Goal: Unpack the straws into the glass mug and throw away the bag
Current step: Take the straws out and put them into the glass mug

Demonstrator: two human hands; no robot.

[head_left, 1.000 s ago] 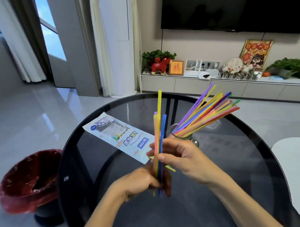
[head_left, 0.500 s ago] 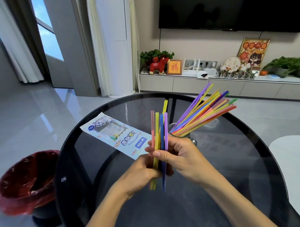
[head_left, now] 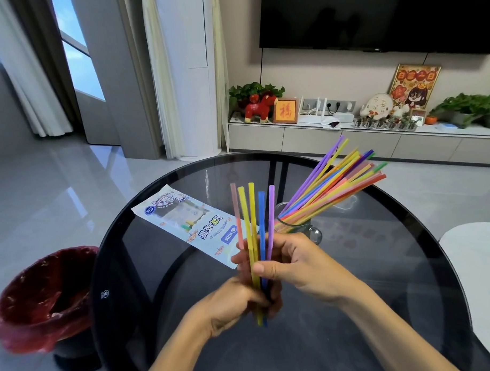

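Both hands hold a small upright bunch of straws (head_left: pixel 253 221) above the round dark glass table (head_left: pixel 380 264): pink, yellow, blue and purple. My left hand (head_left: pixel 237 305) grips their lower part, my right hand (head_left: pixel 293 264) pinches them higher up. Behind my right hand stands the glass mug (head_left: pixel 303 229) with many coloured straws (head_left: pixel 332 185) fanning up to the right. The white printed straw bag (head_left: pixel 189 223) lies flat on the table to the left of the hands.
A bin with a red liner (head_left: pixel 39 300) stands on the floor left of the table. A white surface (head_left: pixel 480 274) shows at the right edge. A low TV cabinet (head_left: pixel 347 140) with plants and ornaments runs along the back wall.
The straws in my hands have been evened out into a tidier upright bunch, and the long yellow one no longer sticks up above the rest. Both hands stay in about the same place.
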